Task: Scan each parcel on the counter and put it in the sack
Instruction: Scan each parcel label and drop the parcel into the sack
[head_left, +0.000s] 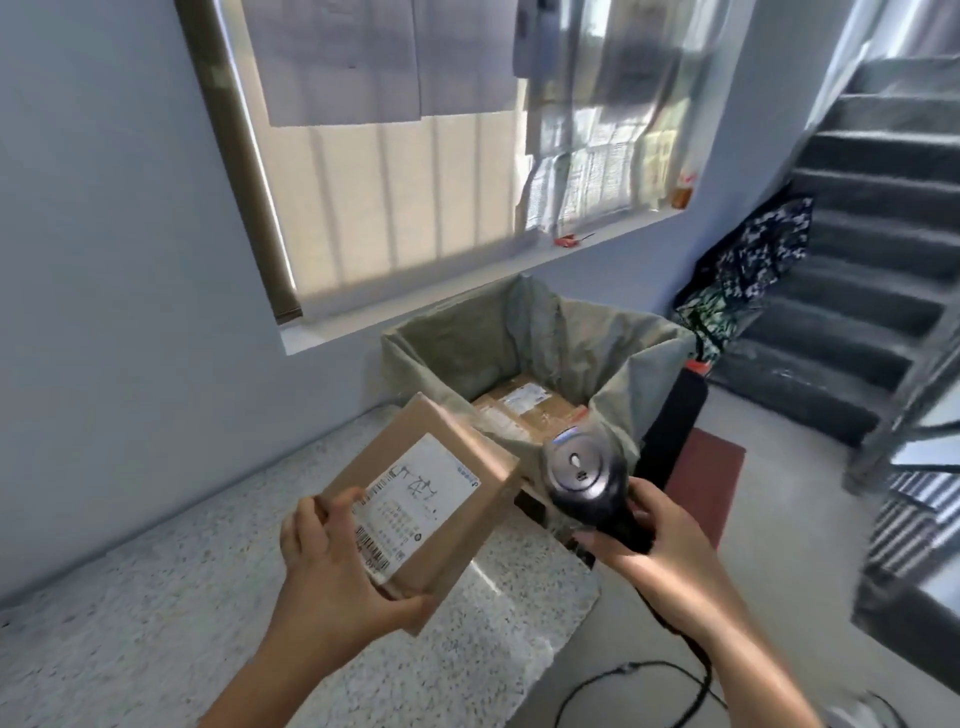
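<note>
Lower centre of the frame: the left hand (332, 566) holds a brown cardboard parcel (457, 467) clear above the speckled tabletop (156, 597), thumb on the top face, fingers curled under the near corner, so the left grip is closed on the parcel. The parcel is tilted up with its white label (415, 499) facing the person, presumably so the barcode at the label's lower-left edge can be read. The thumb sits just beside that barcode, not clearly over it. To the right, the right hand (660, 530) wraps the handle of a black scanner (582, 467), so the right grip is closed on the scanner. Its head is just beside the parcel's right edge, apart from it as far as I can tell. The scanner's round top faces the camera, so I can't tell whether its window points at the label. A black cable (649, 670) trails down to the floor at lower right. Behind both, centre frame, the grey-green sack (571, 332) stands open-mouthed at the far end of the tabletop, under the window sill, with other parcels (524, 405) lying flat at its bottom. It is likely kept open and close so a scanned box goes straight in. Judgement: the scan step is in hand for this parcel, and the drop into the sack is not yet done. How many remain, can't tell. Risks: the thumb covering the barcode, or the one-handed corner hold slipping. Stairs (857, 208) at upper right.
</note>
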